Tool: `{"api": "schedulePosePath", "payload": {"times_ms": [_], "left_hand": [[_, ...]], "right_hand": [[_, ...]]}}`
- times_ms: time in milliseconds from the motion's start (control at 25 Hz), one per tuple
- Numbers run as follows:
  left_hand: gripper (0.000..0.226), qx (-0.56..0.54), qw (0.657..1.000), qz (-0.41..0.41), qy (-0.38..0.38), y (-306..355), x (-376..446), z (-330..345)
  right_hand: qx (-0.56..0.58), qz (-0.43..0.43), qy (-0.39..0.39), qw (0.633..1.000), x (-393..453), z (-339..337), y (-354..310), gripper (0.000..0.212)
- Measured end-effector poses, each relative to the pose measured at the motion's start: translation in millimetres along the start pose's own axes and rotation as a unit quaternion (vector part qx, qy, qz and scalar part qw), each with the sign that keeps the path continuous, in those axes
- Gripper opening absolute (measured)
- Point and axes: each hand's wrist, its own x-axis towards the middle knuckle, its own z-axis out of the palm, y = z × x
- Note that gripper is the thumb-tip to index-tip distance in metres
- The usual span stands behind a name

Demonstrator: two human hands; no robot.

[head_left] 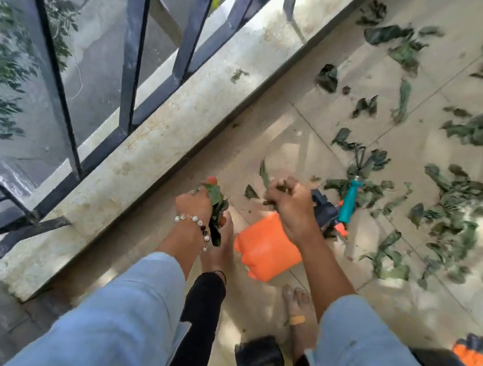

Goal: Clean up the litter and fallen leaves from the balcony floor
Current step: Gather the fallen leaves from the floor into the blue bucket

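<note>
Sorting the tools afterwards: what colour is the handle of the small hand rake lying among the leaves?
Teal, with a metal neck, seen in the head view: hand rake.

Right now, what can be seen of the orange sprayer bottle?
The orange sprayer bottle looks like plastic, with a ribbed base and a dark pump head partly hidden behind the right hand. It lies tipped on its side on the tiled floor, near the bare feet, with leaves beyond it. Whether the hand touches it is unclear.
</note>
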Motion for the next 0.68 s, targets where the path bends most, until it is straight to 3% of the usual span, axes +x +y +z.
{"api": "schedulePosePath", "payload": {"times_ms": [120,200,360,480,600,680], "left_hand": [[0.034,-0.024,1.0,-0.011,-0.014,3,-13,2],[0.032,-0.02,0.999,-0.027,-0.021,3,-6,1],[0.034,0.014,1.0,-0.015,-0.013,-3,40,-4],[0.036,0.025,0.999,-0.017,-0.012,-9,86,-12],[0.031,0.109,0.994,-0.017,0.002,-20,129,-19],[0.029,0.136,0.991,-0.017,0.012,-24,139,-22]], "right_hand": [[-0.137,0.012,0.02,0.99,5,1,16,0.018],[-0.22,0.024,0.059,0.973,25,4,31,0.019],[-0.451,0.016,0.079,0.889,71,20,64,0.01],[-0.569,0.005,0.042,0.821,104,38,95,0.03],[-0.618,-0.006,0.064,0.784,121,54,127,0.056],[-0.647,-0.07,0.075,0.756,129,57,140,0.051]]}}
